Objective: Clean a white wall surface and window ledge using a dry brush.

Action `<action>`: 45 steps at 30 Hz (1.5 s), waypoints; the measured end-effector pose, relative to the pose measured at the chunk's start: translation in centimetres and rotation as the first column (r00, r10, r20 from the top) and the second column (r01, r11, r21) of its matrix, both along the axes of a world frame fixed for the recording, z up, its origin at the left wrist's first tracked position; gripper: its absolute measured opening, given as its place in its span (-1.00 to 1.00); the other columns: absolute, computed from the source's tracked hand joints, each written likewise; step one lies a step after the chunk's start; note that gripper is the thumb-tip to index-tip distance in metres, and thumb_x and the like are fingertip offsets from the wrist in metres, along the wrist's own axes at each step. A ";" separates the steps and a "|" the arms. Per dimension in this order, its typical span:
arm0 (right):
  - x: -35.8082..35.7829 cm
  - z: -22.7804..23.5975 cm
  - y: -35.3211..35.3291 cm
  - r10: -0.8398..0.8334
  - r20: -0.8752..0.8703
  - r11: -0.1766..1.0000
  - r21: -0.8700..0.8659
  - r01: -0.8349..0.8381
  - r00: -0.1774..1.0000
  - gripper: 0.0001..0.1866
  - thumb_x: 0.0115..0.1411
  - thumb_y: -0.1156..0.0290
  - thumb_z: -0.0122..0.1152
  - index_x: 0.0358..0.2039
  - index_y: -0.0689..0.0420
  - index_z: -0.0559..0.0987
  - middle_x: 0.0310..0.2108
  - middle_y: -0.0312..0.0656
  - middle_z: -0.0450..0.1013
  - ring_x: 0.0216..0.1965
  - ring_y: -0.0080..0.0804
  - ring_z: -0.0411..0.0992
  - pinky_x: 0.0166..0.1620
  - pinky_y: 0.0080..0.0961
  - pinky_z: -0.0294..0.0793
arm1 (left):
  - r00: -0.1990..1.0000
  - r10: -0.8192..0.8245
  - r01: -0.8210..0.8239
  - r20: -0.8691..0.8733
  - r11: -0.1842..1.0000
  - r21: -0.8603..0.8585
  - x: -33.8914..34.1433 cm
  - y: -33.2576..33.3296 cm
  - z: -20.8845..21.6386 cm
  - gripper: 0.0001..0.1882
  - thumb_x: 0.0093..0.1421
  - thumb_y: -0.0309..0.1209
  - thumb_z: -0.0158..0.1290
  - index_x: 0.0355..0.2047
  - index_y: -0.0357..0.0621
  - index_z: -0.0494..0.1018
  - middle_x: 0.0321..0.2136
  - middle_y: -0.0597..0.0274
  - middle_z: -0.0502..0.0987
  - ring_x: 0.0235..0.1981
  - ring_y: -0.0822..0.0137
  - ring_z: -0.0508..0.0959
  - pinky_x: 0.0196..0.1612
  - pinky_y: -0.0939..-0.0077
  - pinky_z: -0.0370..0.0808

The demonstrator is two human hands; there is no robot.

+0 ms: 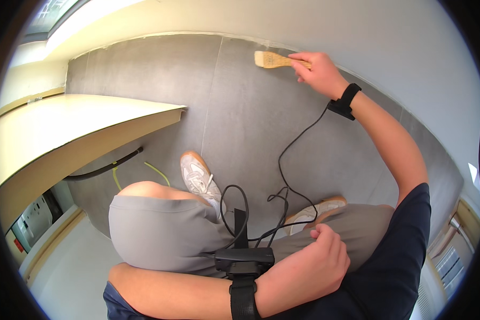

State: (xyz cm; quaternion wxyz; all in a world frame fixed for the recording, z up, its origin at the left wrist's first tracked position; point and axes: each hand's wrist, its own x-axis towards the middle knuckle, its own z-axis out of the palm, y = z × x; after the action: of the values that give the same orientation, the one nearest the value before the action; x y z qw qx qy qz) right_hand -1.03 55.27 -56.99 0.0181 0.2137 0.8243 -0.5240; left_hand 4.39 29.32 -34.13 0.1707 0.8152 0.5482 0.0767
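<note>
The flat wooden brush (274, 60) is sitting over the grey floor (250, 112), near the base of the white wall (394, 69), its pale bristles pointing to my left; whether they are touching, I cannot tell. My right hand (321, 73) is pinching the handle between thumb and fingers. For clean strokes, I judge I should be holding the bristles flat and pressing evenly, with the black cable (280, 154) hanging clear. My left hand (310, 264) is curling by my thigh; its palm is hiding, so I cannot tell how tightly it is closing.
</note>
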 end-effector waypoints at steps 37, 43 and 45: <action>0.6 -0.4 -0.5 0.183 0.126 0.760 0.611 -0.222 0.975 -0.79 0.21 0.46 0.05 -0.19 0.22 0.57 -0.46 0.05 0.52 -0.38 0.08 0.48 -0.27 -0.12 0.48 | 1.000 0.015 -0.015 0.009 1.000 0.001 0.6 0.0 -0.1 -0.81 0.10 -0.32 0.04 -0.43 -0.20 0.50 -0.53 0.26 0.45 -0.44 0.29 0.45 -0.18 0.39 0.43; 0.4 -1.1 -0.9 0.215 0.013 0.869 0.455 -0.197 0.977 -0.79 0.17 0.43 0.06 -0.26 0.25 0.58 -0.49 0.05 0.54 -0.42 0.06 0.50 -0.28 -0.11 0.49 | 1.000 0.024 -0.024 -0.002 0.999 -0.026 0.2 -0.2 0.4 -0.81 0.11 -0.32 0.03 -0.42 -0.20 0.50 -0.51 0.25 0.47 -0.42 0.27 0.48 -0.17 0.37 0.44; 0.7 -1.2 2.0 -0.006 0.008 0.891 0.454 0.001 1.000 -0.73 0.19 0.39 0.06 -0.19 0.26 0.59 -0.48 0.05 0.55 -0.45 0.03 0.49 -0.31 -0.17 0.48 | 0.999 0.030 -0.030 -0.012 1.000 -0.003 0.3 -0.4 0.2 -0.81 0.12 -0.32 0.03 -0.41 -0.20 0.51 -0.51 0.24 0.47 -0.42 0.27 0.48 -0.18 0.37 0.44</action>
State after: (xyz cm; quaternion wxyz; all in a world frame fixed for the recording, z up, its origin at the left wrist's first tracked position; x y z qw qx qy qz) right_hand -0.33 57.26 -58.20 -0.0294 0.2160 0.9233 -0.3163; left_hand 4.70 28.96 -33.93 0.1676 0.8072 0.5612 0.0737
